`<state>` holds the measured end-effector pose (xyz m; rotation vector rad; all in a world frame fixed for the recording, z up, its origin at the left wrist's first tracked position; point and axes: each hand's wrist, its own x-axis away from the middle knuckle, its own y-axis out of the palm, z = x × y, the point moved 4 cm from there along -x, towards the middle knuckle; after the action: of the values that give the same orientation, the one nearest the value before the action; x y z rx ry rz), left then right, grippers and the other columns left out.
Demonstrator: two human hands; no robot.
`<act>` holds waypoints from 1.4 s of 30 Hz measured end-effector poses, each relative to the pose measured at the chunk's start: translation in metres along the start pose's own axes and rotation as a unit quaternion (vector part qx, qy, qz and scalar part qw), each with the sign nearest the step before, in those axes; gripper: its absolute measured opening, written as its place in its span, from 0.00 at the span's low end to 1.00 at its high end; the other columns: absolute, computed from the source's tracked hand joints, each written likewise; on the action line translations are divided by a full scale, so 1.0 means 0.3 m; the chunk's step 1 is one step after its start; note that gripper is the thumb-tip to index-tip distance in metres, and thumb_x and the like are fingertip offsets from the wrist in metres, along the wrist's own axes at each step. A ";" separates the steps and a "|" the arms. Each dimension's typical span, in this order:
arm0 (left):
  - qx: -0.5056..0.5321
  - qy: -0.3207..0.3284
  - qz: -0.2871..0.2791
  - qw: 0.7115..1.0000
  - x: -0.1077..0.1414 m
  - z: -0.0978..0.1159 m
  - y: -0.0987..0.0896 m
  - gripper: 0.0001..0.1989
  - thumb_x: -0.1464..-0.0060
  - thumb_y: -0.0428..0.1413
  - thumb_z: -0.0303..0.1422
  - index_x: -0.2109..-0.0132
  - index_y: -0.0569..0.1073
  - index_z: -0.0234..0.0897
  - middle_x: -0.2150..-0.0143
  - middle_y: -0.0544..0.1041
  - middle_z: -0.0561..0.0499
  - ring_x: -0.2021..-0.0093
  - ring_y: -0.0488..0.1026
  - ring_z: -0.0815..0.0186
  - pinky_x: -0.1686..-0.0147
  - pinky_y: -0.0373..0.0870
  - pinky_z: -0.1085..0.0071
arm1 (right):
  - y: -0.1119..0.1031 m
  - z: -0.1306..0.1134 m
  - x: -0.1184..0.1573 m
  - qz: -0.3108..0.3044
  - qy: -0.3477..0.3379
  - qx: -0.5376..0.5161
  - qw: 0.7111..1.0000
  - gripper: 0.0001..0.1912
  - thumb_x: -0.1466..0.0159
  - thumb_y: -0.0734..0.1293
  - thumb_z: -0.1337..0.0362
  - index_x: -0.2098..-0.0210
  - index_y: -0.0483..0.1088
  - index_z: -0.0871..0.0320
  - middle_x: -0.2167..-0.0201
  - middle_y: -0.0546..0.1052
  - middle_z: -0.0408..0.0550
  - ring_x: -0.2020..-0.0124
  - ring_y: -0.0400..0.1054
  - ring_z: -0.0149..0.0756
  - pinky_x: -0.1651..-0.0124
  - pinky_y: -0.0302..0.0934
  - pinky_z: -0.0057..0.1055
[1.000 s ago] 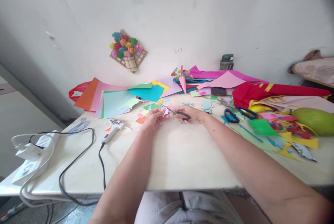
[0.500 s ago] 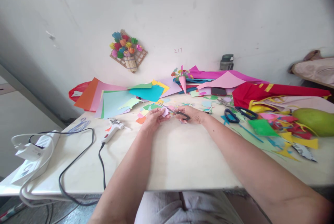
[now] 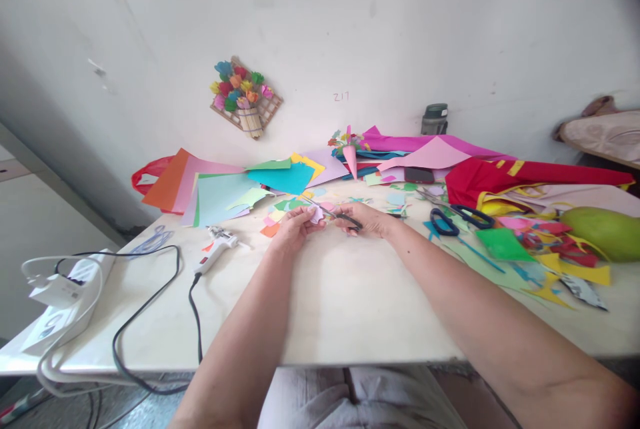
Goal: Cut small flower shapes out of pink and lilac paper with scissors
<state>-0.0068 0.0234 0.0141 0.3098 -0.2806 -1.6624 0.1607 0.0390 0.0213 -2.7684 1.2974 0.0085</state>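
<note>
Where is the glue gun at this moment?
In the head view, the glue gun lies on the left of the table, between the power strip and the left forearm.

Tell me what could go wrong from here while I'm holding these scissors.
The scissors in your right hand sit close to your left hand, which pinches a small purple paper, so a slip might nick you. The glue gun lies near your left forearm, its black cord running beside that arm; a sideways move could snag it.
</note>
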 end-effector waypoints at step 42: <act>-0.030 0.013 0.019 0.999 -0.009 -0.006 -0.010 0.17 0.62 0.71 0.35 0.73 0.71 0.33 0.76 0.77 0.52 0.76 0.76 0.68 0.68 0.77 0.70 | 0.022 -0.017 0.004 0.109 0.049 0.023 0.993 0.12 0.46 0.75 0.63 0.71 0.68 0.61 0.86 0.64 0.35 0.87 0.55 0.22 0.86 0.49 0.21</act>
<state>-0.0088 0.0265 0.0115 0.2783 -0.2150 -1.6244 0.1563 0.0334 0.0260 -2.6057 1.5957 -0.1416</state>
